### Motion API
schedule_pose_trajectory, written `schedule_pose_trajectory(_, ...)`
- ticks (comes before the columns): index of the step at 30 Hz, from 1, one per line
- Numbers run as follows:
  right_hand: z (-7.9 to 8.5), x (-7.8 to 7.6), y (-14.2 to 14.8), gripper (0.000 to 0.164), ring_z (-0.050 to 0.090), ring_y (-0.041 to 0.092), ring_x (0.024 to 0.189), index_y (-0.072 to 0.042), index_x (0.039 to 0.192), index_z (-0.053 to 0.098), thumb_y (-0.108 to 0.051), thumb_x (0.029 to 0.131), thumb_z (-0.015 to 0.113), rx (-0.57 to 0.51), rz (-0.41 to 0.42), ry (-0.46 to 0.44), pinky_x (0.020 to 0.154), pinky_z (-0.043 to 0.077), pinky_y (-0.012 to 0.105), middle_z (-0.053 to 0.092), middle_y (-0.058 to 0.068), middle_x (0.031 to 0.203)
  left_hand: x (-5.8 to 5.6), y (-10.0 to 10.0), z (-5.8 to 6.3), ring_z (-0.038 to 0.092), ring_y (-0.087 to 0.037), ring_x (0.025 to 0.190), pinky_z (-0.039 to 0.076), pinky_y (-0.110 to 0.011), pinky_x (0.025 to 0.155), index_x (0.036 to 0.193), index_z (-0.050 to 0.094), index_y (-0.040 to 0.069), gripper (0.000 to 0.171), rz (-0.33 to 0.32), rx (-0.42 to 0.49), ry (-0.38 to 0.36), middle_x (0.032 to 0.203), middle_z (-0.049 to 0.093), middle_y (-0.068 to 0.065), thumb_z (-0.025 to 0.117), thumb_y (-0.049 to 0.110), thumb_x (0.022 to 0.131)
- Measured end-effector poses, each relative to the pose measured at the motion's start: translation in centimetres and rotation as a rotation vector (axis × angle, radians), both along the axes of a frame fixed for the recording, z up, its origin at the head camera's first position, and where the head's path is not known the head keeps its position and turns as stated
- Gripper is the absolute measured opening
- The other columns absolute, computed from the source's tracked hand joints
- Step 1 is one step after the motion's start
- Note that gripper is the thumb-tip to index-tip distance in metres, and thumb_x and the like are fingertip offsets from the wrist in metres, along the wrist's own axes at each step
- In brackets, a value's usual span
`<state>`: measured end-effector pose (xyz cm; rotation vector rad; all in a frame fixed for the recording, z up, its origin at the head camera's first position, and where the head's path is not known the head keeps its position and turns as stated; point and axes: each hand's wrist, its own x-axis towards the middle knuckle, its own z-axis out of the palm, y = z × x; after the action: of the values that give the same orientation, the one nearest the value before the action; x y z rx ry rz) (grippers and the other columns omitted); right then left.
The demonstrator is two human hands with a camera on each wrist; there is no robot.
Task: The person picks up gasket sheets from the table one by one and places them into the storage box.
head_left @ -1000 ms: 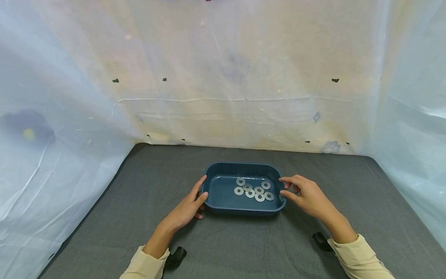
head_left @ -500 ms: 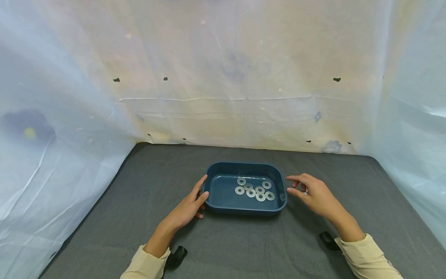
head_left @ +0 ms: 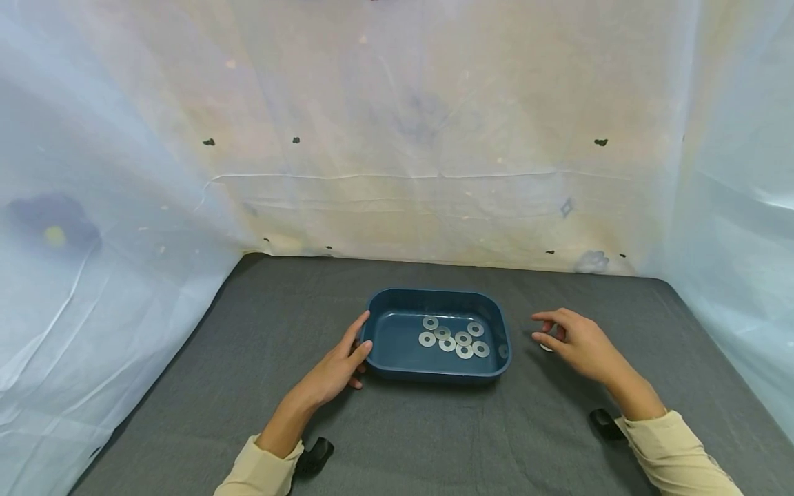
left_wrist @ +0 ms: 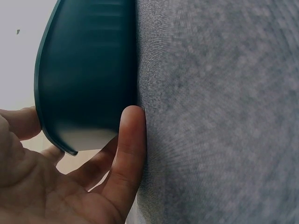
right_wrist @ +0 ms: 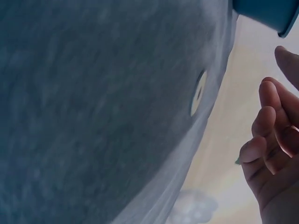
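Observation:
A dark blue tray (head_left: pixel 403 372) stands on the grey cloth, with several flat metal washers (head_left: pixel 463 338) lying in it, a few overlapping. At its left end my left hand (head_left: pixel 331 372) holds the rim, thumb and index finger spread along it. The left wrist view has the little finger low against the tray's outer wall (left_wrist: pixel 88 70). To the right of the tray, apart from it, my right hand (head_left: pixel 577 344) hovers with loosely bent fingers and nothing between thumb and fingertips. A single washer (right_wrist: pixel 198 93) lies on the cloth below it, mostly hidden by the hand in the head view.
Grey cloth (head_left: pixel 298 296) covers the table. Pale printed sheets (head_left: pixel 397 138) hang behind it and at both sides. A black wrist strap piece (head_left: pixel 315 456) hangs by the left cuff, another strap piece (head_left: pixel 604 424) by the right.
My right hand has left the tray's right rim and moved rightward, ending above the loose washer. The left hand and tray stay in place.

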<state>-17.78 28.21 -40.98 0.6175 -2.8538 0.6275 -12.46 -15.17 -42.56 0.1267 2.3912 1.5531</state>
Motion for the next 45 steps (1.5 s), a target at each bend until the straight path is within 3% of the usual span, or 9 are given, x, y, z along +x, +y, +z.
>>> schedule_pose_trajectory(30, -1.7, -0.4, 2.1, 0.033, 0.045, 0.006, 0.071, -0.006, 0.118, 0.07, -0.025, 0.091, 0.073, 0.117, -0.038, -0.097, 0.062, 0.037, 0.026, 0.062, -0.001, 0.093, 0.0, 0.0, 0.0, 0.052, -0.022, 0.093, 0.054, -0.033, 0.07, 0.159, 0.013, 0.04, 0.059, 0.001, -0.004, -0.002, 0.119, 0.044, -0.012, 0.042, 0.037, 0.108)
schedule_pose_trajectory(45, -1.7, -0.2, 2.0, 0.023, 0.047, 0.012, 0.076, -0.005, 0.105, 0.068, -0.023, 0.091, 0.072, 0.085, -0.038, -0.162, 0.066, 0.04, 0.031, 0.057, 0.003, 0.09, 0.0, 0.0, 0.0, 0.052, -0.023, 0.094, 0.053, -0.033, 0.07, 0.159, 0.013, 0.04, 0.058, -0.006, 0.009, 0.0, 0.121, 0.044, -0.012, 0.041, 0.038, 0.108)
